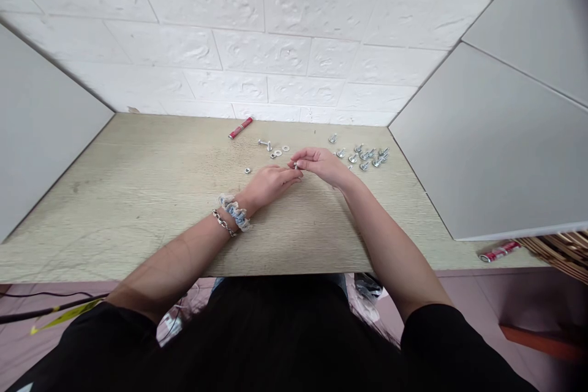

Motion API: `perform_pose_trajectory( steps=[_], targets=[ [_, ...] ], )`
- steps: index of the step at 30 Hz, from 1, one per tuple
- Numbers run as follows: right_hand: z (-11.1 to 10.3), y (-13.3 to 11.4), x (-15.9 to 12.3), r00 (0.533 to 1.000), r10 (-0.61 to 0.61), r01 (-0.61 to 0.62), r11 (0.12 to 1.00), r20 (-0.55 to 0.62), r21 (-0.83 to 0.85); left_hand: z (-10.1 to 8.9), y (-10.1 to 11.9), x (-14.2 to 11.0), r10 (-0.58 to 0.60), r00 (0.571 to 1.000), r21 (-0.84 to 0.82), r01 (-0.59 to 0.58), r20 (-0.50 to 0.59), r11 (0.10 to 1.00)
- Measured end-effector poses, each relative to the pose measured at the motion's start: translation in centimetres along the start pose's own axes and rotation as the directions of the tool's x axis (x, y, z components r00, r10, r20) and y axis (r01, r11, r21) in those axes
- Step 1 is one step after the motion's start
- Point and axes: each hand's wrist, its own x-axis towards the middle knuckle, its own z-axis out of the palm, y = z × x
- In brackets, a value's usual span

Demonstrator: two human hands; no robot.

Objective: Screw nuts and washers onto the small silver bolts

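Nearest you, both forearms cross the front edge of the wooden table (pixel 138 196); a chain bracelet (pixel 223 222) and a blue scrunchie (pixel 235 211) sit on your left wrist. Your left hand (pixel 269 184) rests on the tabletop with fingers drawn together, tips meeting those of your right hand (pixel 321 164). Between them you pinch a small metal piece (pixel 296 166), likely a bolt, held just above the wood at mid-table; it is too small to tell whether a nut or washer is on it. Both hands are narrow, closed on that piece. Just beyond your left hand lies a lone nut (pixel 247 169); farther back, a loose bolt (pixel 265 144) and two washers (pixel 280 150) lie close together. To the right of your right hand sits a cluster of assembled bolts (pixel 365 156), near the grey side panel (pixel 496 153). A red tube (pixel 241 127) lies by the white brick wall (pixel 275 24). Risks, as a judgement: the pinch is fingertip-only, so a slip could drop the piece and let it roll among the loose hardware; your right wrist is near the cluster and could scatter it.
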Motion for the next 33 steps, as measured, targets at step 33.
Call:
perform_pose_trajectory(
  steps=[33],
  targets=[
    [-0.1,1.6,0.9,1.000,0.013,-0.013,1.000,0.016,-0.012,-0.6,-0.4,0.0,0.091,0.990,0.004,-0.091,-0.112,0.996]
  ],
)
